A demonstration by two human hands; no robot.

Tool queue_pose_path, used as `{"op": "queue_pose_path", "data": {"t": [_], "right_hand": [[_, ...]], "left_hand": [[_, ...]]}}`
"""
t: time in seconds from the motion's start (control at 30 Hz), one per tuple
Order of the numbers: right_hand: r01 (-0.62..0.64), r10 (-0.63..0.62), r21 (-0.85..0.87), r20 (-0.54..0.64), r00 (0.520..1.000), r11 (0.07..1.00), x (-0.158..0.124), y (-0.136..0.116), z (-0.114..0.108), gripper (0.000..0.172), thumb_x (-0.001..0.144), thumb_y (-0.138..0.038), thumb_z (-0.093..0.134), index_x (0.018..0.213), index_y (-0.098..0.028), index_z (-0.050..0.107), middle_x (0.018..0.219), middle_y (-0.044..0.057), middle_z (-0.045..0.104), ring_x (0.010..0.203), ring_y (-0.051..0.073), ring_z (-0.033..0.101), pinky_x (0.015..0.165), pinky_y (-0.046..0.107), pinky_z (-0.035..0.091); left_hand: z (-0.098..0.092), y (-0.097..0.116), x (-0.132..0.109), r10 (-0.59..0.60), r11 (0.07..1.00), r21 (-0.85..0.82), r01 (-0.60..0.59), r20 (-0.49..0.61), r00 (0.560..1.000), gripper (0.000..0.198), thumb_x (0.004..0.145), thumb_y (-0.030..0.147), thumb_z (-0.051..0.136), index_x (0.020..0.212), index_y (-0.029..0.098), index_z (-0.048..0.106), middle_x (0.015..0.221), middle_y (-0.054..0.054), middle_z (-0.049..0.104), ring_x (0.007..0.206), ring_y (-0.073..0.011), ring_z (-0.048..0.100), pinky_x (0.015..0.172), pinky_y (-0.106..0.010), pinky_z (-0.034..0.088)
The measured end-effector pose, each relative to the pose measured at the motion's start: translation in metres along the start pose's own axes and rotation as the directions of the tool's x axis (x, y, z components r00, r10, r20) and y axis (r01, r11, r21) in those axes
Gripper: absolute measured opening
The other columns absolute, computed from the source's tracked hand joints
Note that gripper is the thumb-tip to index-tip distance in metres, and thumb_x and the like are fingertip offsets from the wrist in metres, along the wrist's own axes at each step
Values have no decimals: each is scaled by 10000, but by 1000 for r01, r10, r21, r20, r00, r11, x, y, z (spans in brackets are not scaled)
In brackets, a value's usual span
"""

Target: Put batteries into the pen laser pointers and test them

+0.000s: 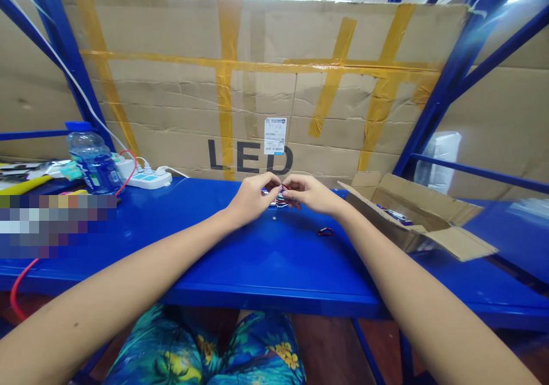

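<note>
Both my hands meet over the far middle of the blue table. My left hand is closed in a pinch, its fingertips close against those of the other hand. Closed likewise, my right hand has thumb and fingers around a small dark and red piece, mostly hidden by the fingers. Several shiny metal pieces lie on the table just beneath and behind the fingertips. A tiny silvery round part rests nearer to me. To the right, beside my right forearm, lies a red carabiner.
At right stands an open cardboard box with shiny items inside. A blue-capped bottle and a white power strip are at the back left, near a red cable. A large cardboard sheet walls off the back.
</note>
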State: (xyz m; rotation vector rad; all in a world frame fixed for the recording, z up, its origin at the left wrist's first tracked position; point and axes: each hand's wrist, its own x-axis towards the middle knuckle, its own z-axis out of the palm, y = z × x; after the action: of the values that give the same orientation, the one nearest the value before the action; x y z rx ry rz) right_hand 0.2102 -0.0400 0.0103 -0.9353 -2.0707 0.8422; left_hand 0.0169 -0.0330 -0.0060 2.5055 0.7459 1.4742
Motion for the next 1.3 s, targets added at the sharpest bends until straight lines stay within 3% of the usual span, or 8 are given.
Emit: {"op": "queue_pose_path", "data": {"t": [0.3,0.5,0.6,0.7,0.83,0.97,1.17,1.3], "right_hand": [[-2,0,89,28,1000,996,2,8,2,152,821,-300,619,881,-160,613,792,47,658,764,181,616,679,335,505],[3,-4,13,68,998,1000,2,21,-8,95,769,-224,629,847,-171,636,870,35,664,887,188,609,871,372,459],[-21,22,-10,116,993,1000,1,22,-12,79,763,-196,605,833,-175,638,898,42,667,914,190,607,880,366,452],[-28,35,-45,144,989,999,0,23,-13,118,752,-154,572,842,-179,642,917,43,666,904,184,599,853,347,455],[-44,64,-117,172,983,992,-1,21,-13,159,747,-132,544,860,-172,649,829,26,648,769,155,572,775,319,454],[-95,126,-156,204,971,983,-3,19,-13,155,770,-155,539,882,-160,646,807,30,651,726,147,563,723,302,454],[-125,150,-117,244,958,985,-3,18,-5,128,792,-197,550,888,-158,626,819,40,657,719,150,577,669,289,470],[-132,141,-54,240,960,990,-3,14,0,134,807,-201,552,918,-163,618,859,54,670,738,162,604,660,301,489]], "left_hand": [[1,-7,1,70,994,72,-78,107,992,131,847,144,567,880,172,691,841,-25,714,767,-132,633,708,-251,487],[-1,-12,-4,11,987,153,-50,249,969,186,864,174,529,961,181,689,875,-34,712,749,-145,618,682,-266,456],[-1,-16,-6,-47,961,266,-70,409,911,193,866,219,533,956,191,701,924,-53,716,833,-194,631,719,-301,450],[1,-19,-8,-114,934,342,-103,560,820,211,862,257,544,975,196,712,994,-80,712,900,-239,636,736,-327,450],[5,-23,-9,-147,933,343,-110,642,753,220,863,204,514,927,199,724,949,-75,715,876,-231,644,727,-315,446],[3,-24,-8,-181,945,325,-31,600,779,150,814,170,548,828,182,697,826,-53,706,751,-194,631,659,-281,437],[2,-16,-8,-23,975,218,-34,254,967,124,860,189,540,892,174,659,860,-41,707,760,-157,620,685,-269,446],[5,-13,-9,87,978,169,-118,182,979,125,874,177,541,925,176,656,873,-38,705,773,-151,623,719,-277,463]]}}
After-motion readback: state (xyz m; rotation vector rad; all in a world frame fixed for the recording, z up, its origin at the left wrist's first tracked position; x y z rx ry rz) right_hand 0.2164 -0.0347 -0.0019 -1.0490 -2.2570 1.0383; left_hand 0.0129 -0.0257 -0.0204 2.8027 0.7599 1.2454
